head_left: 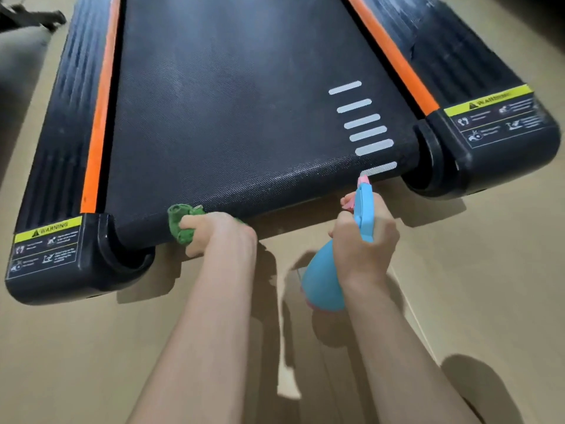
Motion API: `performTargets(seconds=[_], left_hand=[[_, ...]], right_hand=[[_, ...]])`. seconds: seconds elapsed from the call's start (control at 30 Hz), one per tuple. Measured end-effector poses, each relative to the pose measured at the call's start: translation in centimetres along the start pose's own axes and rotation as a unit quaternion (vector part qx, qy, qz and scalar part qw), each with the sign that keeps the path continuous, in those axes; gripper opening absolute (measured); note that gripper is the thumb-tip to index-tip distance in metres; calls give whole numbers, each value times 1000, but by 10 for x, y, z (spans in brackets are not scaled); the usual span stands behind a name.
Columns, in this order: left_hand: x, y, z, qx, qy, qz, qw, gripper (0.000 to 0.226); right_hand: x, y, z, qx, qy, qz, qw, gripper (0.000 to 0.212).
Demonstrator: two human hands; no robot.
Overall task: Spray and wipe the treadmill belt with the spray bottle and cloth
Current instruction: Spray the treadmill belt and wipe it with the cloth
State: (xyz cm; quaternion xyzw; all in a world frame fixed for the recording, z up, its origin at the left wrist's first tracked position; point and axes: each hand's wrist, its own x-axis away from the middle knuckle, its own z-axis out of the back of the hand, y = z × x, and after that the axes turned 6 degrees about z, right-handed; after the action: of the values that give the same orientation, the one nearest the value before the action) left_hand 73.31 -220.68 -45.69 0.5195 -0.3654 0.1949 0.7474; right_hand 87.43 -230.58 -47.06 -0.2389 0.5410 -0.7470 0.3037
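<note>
Beige floor (458, 270) runs under everything, and the treadmill (477, 154) sits on it, its rear end toward the camera. Its black belt (244, 102) fills the middle of the deck, curving down over the rear roller. Orange strips (97, 117) line both edges of the belt, with ribbed black side rails (61, 117) outside them. Yellow warning labels (49, 229) sit on the two rear end caps. Near the belt's right rear corner, a column of pale short bars (363, 123) is printed on the surface.

At the belt's rear edge, left of centre, the left hand (220, 234) presses a bunched green cloth (182, 221) against the curved end of the belt; the fingers are curled round the cloth, which bulges out past the knuckles toward the left end cap.

Just behind the belt's right rear corner, the right hand (363, 237) grips a blue spray bottle (327, 280) by its neck. The round body hangs below the wrist, the blue head rises above the knuckles, and the pink nozzle (363, 179) tip lies at the belt's edge, beside the nearest pale bar. A finger lies near the pink trigger; whether it is squeezing I cannot tell.
</note>
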Motion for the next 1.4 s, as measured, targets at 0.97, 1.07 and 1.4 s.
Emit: performTargets(seconds=[0.97, 1.07, 1.4], left_hand=[[141, -106, -40, -404, -483, -634, 450, 31], [119, -128, -73, -497, -312, -790, 176, 59], [123, -140, -84, -534, -199, -813, 119, 58]], right_hand=[[-146, -93, 126, 154, -51, 144, 976, 32], [-156, -97, 123, 152, -102, 139, 973, 31], [-170, -101, 131, 150, -150, 160, 964, 11]])
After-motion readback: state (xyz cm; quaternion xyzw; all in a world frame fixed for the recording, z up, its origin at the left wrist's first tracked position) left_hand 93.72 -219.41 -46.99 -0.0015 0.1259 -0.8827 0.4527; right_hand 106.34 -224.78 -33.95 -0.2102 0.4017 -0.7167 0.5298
